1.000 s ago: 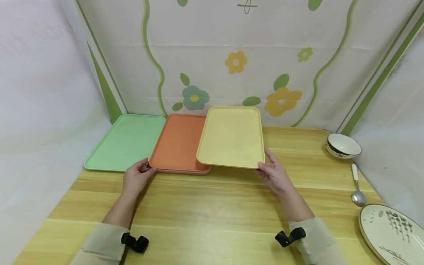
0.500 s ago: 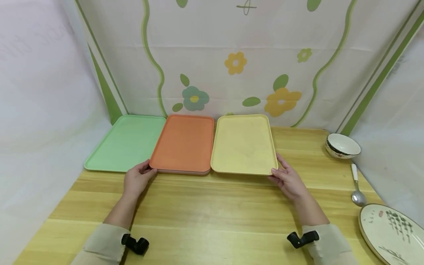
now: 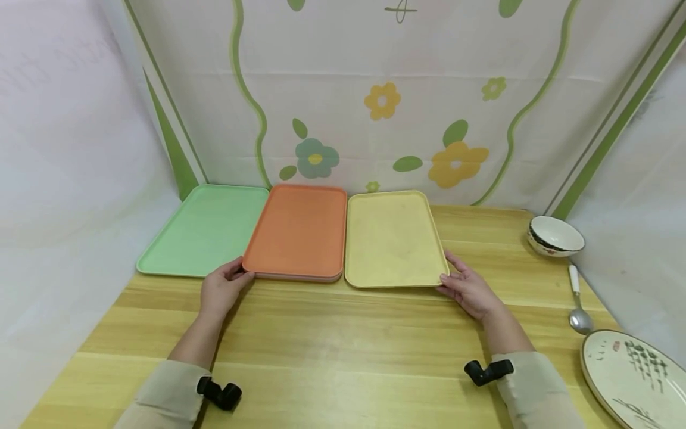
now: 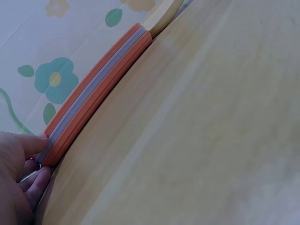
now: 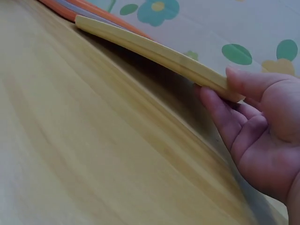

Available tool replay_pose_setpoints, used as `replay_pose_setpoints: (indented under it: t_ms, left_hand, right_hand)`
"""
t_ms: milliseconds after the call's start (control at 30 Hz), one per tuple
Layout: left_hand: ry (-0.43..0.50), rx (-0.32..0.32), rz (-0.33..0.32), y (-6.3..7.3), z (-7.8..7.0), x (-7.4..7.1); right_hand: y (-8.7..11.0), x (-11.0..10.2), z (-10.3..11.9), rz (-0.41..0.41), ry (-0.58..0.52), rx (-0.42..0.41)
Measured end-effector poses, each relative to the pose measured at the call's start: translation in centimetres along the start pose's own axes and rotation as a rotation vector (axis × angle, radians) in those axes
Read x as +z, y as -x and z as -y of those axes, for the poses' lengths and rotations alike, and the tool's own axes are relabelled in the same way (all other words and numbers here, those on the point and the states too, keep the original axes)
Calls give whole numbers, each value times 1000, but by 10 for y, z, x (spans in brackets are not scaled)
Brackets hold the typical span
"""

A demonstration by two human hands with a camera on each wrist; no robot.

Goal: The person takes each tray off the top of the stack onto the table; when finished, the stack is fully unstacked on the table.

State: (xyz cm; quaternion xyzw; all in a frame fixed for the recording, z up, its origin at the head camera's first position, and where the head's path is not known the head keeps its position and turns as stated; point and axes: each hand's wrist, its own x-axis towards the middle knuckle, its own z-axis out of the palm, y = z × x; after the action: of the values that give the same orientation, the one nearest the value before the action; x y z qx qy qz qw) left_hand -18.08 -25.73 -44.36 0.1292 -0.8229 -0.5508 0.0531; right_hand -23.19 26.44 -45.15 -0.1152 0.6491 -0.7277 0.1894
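In the head view my right hand (image 3: 468, 292) pinches the near right corner of a yellow tray (image 3: 396, 241). The right wrist view shows that tray's side (image 5: 154, 52) tilted, its held corner raised off the table and its left end low beside the stack. My left hand (image 3: 222, 289) holds the near left corner of a tray stack topped by an orange tray (image 3: 297, 232). From the left wrist, a lilac tray (image 4: 96, 82) shows sandwiched between orange ones, my thumb at the upper edge and fingers lower down. A green tray (image 3: 206, 232) lies left of the stack.
A patterned bowl (image 3: 555, 235), a white-handled spoon (image 3: 579, 316) and a large oval plate (image 3: 638, 381) line the right side of the wooden table (image 3: 343, 351). Behind the trays rises a flower-printed cloth (image 3: 343, 47).
The yellow tray has moved right and down from over the orange tray to beside it, carried by my right hand. My left hand has stayed at the stack's corner.
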Motion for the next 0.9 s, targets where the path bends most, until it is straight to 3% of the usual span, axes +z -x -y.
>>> replay_pose_setpoints:
  t_ms: [233,600,767,900]
  left_hand:
    - [5,-5,-9,-1,1,0]
    - [7,-8,4,0,1,0]
    - [9,-11,9,0,1,1]
    - [17,-16,5,1,1,0]
  right_hand:
    - [-4,0,0,-93,331,75]
    - [-6,9,2,-269,615,87]
    - [-13,23,7,-408,627,-7]
    - [-30,46,11,-464,602,-64]
